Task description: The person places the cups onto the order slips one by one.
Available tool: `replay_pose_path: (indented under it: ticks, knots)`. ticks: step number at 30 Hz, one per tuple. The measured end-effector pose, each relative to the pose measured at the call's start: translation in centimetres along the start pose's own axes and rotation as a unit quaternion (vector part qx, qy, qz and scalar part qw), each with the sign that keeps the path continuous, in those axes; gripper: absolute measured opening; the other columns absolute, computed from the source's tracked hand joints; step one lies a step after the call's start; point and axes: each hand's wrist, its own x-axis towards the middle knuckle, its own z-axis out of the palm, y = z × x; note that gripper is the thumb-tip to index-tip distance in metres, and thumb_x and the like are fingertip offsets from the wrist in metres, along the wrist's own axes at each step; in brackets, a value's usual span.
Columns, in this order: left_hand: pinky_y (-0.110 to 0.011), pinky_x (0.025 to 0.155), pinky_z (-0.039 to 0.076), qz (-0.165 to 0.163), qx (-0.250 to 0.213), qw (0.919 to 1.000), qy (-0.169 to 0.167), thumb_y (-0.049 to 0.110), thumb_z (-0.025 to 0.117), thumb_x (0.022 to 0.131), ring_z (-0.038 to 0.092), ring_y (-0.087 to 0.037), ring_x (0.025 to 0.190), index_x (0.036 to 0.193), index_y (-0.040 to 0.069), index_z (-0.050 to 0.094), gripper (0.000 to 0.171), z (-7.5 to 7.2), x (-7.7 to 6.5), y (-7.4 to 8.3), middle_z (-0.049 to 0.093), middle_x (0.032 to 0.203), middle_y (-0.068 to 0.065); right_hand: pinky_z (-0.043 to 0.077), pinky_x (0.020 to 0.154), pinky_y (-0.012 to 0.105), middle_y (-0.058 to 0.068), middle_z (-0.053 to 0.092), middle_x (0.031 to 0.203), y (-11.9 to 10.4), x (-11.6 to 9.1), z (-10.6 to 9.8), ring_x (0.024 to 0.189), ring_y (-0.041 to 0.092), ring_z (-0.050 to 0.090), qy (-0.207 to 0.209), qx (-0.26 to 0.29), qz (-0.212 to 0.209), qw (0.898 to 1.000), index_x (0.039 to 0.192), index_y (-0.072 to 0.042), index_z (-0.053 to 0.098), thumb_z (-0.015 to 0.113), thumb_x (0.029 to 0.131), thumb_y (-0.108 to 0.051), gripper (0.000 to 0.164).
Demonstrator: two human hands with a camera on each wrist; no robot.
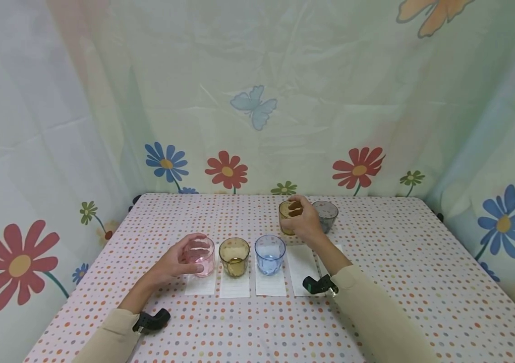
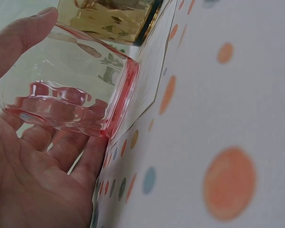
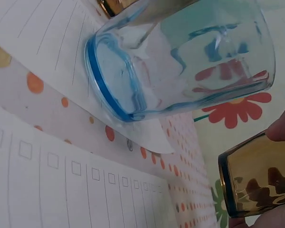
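My left hand (image 1: 174,259) curls round a clear pink glass (image 1: 205,263), thumb on the near side and fingers on the far side. In the left wrist view, this pink glass (image 2: 85,90) stands upright on a paper sheet. Farther back, my right hand (image 1: 306,222) grips an amber glass (image 1: 285,226) between thumb and fingers. The right wrist view shows part of that amber glass (image 3: 249,178); whether its base touches the table cannot be told. A grey glass (image 1: 328,214) stands just right of the right hand, partly behind the wrist.
Right of the pink glass, a second amber glass (image 1: 234,259) and a blue glass (image 1: 270,257) stand on paper sheets in a row. Another white sheet (image 1: 300,262) lies right of them, partly under the right forearm. A dotted cloth (image 1: 221,327) covers the table; a printed curtain (image 1: 302,146) hangs behind.
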Motion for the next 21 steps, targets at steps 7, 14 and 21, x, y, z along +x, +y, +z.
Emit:
replay_pose_path:
  ticks: [7,14,21]
  knots:
    - [-0.032,0.100,0.051,0.012,-0.007,0.9999,-0.007,0.005,0.075,0.089,0.041,-0.056,0.136,0.151,-0.003,0.033,0.076,0.0,0.0,-0.1,0.045,0.145,-0.035,0.052,0.080,0.033,0.019,0.058,0.123,-0.3,-1.0,-0.6,0.111,0.037,0.057,0.007,0.029,-0.018,0.999,0.136,-0.006,0.053,0.073,0.073,0.009,0.067]
    - [-0.031,0.100,0.052,0.020,-0.010,0.9997,-0.006,0.003,0.074,0.089,0.040,-0.057,0.135,0.151,-0.004,0.033,0.075,0.1,0.0,-0.3,0.045,0.145,-0.035,0.052,0.077,0.031,0.022,0.056,0.122,-0.4,-1.8,-1.0,0.109,0.039,0.056,-0.006,0.035,-0.030,0.999,0.136,-0.003,0.051,0.071,0.071,0.011,0.069]
    - [-0.031,0.093,0.056,0.012,-0.009,0.9999,-0.004,0.004,0.076,0.088,0.041,-0.057,0.135,0.151,-0.003,0.033,0.076,0.1,0.1,-0.1,0.045,0.145,-0.036,0.052,0.083,0.035,0.022,0.054,0.124,-0.3,-2.5,-1.4,0.110,0.037,0.054,-0.019,0.007,-0.050,0.999,0.134,-0.002,0.052,0.072,0.070,0.010,0.068]
